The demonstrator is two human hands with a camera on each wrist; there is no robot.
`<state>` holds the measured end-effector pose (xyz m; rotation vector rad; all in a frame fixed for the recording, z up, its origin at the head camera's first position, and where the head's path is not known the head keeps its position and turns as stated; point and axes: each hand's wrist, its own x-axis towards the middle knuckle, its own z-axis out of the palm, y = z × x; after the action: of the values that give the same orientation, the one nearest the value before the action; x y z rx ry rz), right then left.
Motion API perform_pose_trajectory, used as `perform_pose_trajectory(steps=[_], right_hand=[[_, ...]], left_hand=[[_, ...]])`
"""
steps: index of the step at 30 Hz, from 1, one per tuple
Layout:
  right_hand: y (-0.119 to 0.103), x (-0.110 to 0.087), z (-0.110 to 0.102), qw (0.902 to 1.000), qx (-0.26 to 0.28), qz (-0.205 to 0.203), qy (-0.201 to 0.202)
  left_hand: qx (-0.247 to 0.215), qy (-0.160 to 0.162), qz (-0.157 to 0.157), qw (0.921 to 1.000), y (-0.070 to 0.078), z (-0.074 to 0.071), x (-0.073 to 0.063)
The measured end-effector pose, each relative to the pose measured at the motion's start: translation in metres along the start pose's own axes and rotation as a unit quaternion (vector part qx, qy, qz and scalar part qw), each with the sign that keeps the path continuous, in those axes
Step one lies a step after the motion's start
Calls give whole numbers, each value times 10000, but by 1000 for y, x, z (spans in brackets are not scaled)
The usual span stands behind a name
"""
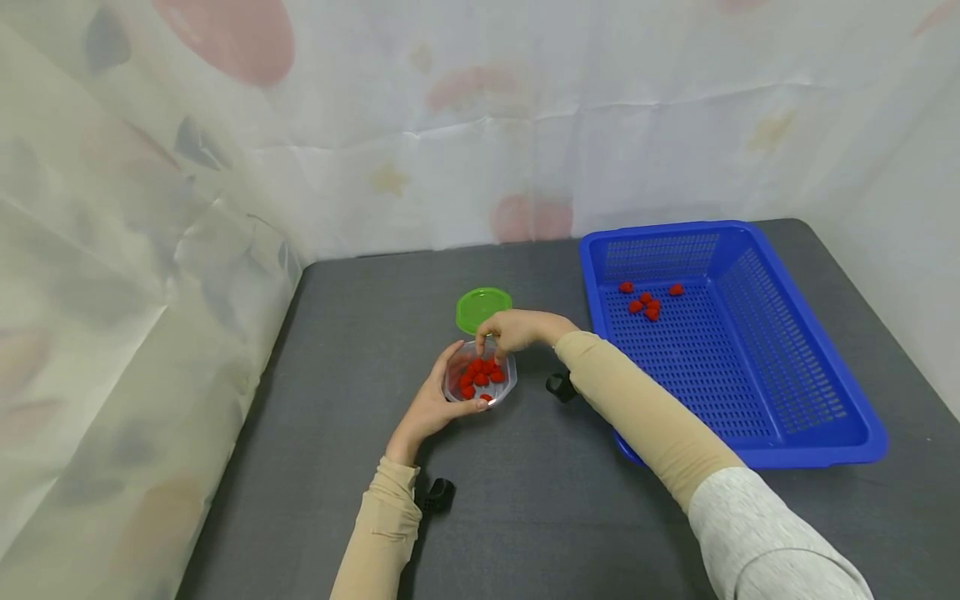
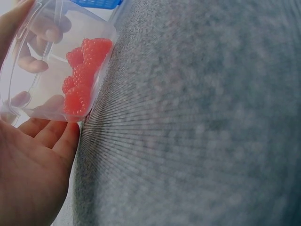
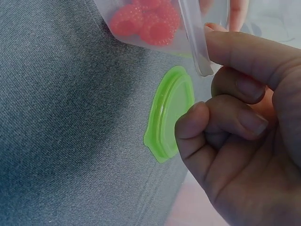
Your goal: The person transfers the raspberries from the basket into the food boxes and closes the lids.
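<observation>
My left hand (image 1: 430,408) grips a clear plastic container (image 1: 512,382) from the left, its thumb along the near side and its fingers round the far side. Several red raspberries (image 1: 481,379) lie in the bottom of it, also visible through its wall in the left wrist view. Over the container's far right rim is my right hand (image 1: 521,328), with index finger and thumb dipping inside and apart. I see no berry between them. In the right wrist view its other fingers are bent, outside the container. A green lid (image 1: 477,308) lies flat just behind the container.
On the right of the grey table (image 1: 337,375) stands a blue perforated basket (image 1: 757,459), with several raspberries (image 1: 647,307) toward its far left. My right forearm passes in front of the basket's near left corner. A patterned sheet (image 1: 450,192) hangs behind the table.
</observation>
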<state>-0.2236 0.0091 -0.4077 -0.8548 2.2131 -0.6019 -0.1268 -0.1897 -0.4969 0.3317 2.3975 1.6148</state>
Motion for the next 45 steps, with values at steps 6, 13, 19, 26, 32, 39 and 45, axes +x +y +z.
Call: perform_pose_trajectory(steps=[6,13,19,26,32,39,45], right_hand=[[-2,-3,-2,10000,2,-39,-44],[-6,-18,-14,9996,-21,-285,-20],[-1,-35,-26,9979,358,-529,60],[6,-62,-42,9893,1208,-774,246],[17,-86,-51,9821,1582,-883,514],[37,-110,-59,9745,1876,-868,876],[60,-127,-60,9627,2350,-667,1164]], left_hand=[[30,27,8,10000,0,0,-1],[-14,-8,75,10000,0,0,-1],[-93,-102,3,9999,7,-2,-1],[-53,-21,30,10000,15,-1,-3],[-28,20,-27,10000,12,0,-2],[-7,-85,-2,10000,29,-3,-8],[52,28,-8,10000,7,-1,-2]])
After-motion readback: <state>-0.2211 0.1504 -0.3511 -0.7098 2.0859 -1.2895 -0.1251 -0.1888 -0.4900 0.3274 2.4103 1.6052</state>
